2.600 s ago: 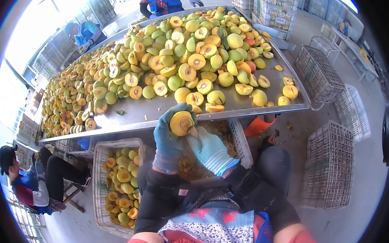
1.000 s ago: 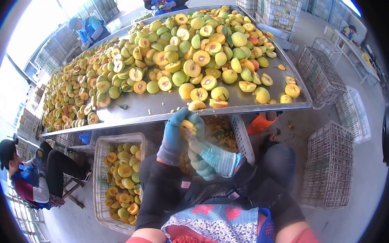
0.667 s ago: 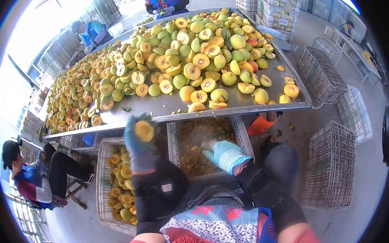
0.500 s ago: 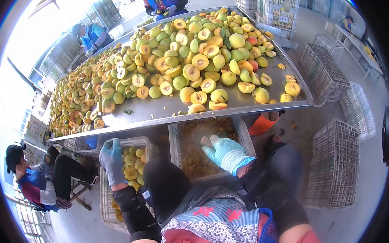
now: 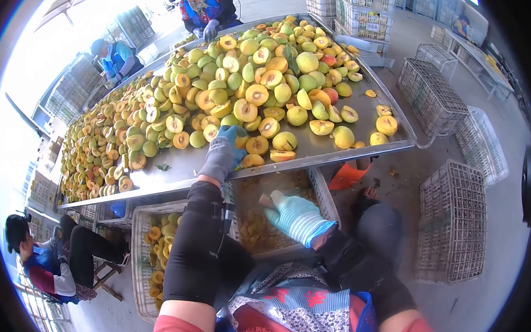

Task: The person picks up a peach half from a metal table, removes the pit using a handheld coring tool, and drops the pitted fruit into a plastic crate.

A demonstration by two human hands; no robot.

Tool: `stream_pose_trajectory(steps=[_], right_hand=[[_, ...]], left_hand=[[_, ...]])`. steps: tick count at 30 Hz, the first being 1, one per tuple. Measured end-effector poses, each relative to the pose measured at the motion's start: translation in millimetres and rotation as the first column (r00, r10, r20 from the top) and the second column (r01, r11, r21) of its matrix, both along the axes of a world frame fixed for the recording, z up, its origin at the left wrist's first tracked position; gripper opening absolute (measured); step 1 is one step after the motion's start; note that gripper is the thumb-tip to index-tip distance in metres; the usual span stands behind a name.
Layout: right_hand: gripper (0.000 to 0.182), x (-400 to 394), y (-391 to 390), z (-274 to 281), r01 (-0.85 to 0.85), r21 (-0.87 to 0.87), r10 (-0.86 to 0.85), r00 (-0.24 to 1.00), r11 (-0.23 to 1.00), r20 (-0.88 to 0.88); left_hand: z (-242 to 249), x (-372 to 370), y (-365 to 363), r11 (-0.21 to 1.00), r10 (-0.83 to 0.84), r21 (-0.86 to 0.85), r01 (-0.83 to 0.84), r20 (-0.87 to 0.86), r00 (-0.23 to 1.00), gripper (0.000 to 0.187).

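My left hand (image 5: 222, 150), in a blue glove, reaches over the front edge of the metal table (image 5: 177, 170). Its fingertips rest on a yellow peach half (image 5: 242, 141) in front of the big heap of halved peaches (image 5: 251, 77). Its fingers look spread, not closed. My right hand (image 5: 297, 217), in a pale striped glove, hovers over the white crate of pits and scraps (image 5: 324, 197) under the table. It is closed on a small pale tool (image 5: 268, 200) that sticks out of the fist.
A white crate of pitted peach halves (image 5: 139, 232) stands to the left of my knees. Empty crates (image 5: 451, 219) stand on the floor at right. One person sits at lower left (image 5: 40, 257); two others (image 5: 114, 58) work at the table's far side.
My left hand carried a pitted half left and down to the left crate, let it go, then rose to the table's fruit. My right hand stayed over the middle crate.
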State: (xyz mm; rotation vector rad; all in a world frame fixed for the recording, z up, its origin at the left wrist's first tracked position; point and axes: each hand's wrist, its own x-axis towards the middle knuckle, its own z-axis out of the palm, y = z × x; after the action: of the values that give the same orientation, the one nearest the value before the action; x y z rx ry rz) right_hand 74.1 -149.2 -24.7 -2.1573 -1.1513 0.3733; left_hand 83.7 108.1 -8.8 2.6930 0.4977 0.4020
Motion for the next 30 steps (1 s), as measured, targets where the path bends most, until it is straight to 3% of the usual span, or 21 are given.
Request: stream_pose_trajectory(steps=[2, 5, 7, 8, 9, 12, 15, 17, 20, 22, 24, 26, 30], right_hand=[[0.034, -1, 4, 3, 0.009, 0.040, -0.010, 1.000, 0.999, 0.018], [0.032, -3, 12, 3, 0.082, 0.200, -0.092, 0.995, 0.976, 0.042], [0.027, -7, 16, 10, 0.134, 0.280, -0.132, 0.991, 0.951, -0.026], [0.025, -8, 18, 13, 0.160, 0.319, -0.149, 0.987, 0.934, -0.058], [0.024, -9, 23, 9, 0.159, 0.372, -0.150, 0.987, 0.914, -0.053], [0.023, -17, 27, 23, 0.150, 0.360, -0.114, 0.986, 0.921, -0.122], [0.031, -17, 37, 8, 0.110, 0.432, -0.069, 0.992, 0.895, -0.110], [0.032, -15, 42, -3, 0.086, 0.413, -0.059, 0.995, 0.906, -0.077], [0.033, -16, 44, -11, 0.069, 0.395, -0.047, 0.997, 0.916, -0.065], [0.033, -18, 46, -13, 0.074, 0.399, -0.035, 0.994, 0.914, -0.105], [0.035, -20, 48, -14, 0.093, 0.415, -0.019, 0.984, 0.905, -0.179], [0.037, -21, 45, -16, 0.055, 0.409, 0.016, 0.986, 0.911, -0.168], [0.040, -25, 38, -11, 0.027, 0.304, 0.031, 0.983, 0.952, -0.183]], left_hand=[[9, -13, -3, 0.996, 0.067, -0.065, -0.066, 0.020, 0.998, 0.051], [19, -43, -5, 0.885, 0.205, -0.455, -0.101, 0.186, 0.961, 0.048], [13, -57, -12, 0.509, 0.262, -0.832, 0.221, 0.394, 0.881, 0.047], [11, -63, -15, 0.255, 0.334, -0.880, 0.401, 0.469, 0.818, 0.048], [12, -72, -19, 0.023, 0.282, -0.873, 0.488, 0.474, 0.834, 0.051], [-4, -80, -38, -0.236, 0.367, -0.840, 0.488, 0.388, 0.846, 0.056], [-11, -78, -67, 0.433, 0.191, -0.748, 0.503, 0.622, 0.760, 0.058], [1, -76, -83, 0.110, 0.307, -0.798, 0.592, 0.594, 0.744, 0.058], [0, -75, -92, 0.252, 0.328, -0.736, 0.628, 0.676, 0.661, 0.045], [-5, -73, -96, 0.462, 0.286, -0.713, 0.528, 0.683, 0.672, 0.053], [-6, -73, -98, 0.534, 0.271, -0.686, 0.494, 0.693, 0.669, 0.057], [-6, -75, -101, 0.481, 0.280, -0.685, 0.547, 0.711, 0.645, 0.055], [-14, -83, -87, 0.620, 0.208, -0.656, 0.432, 0.667, 0.715, 0.054]])
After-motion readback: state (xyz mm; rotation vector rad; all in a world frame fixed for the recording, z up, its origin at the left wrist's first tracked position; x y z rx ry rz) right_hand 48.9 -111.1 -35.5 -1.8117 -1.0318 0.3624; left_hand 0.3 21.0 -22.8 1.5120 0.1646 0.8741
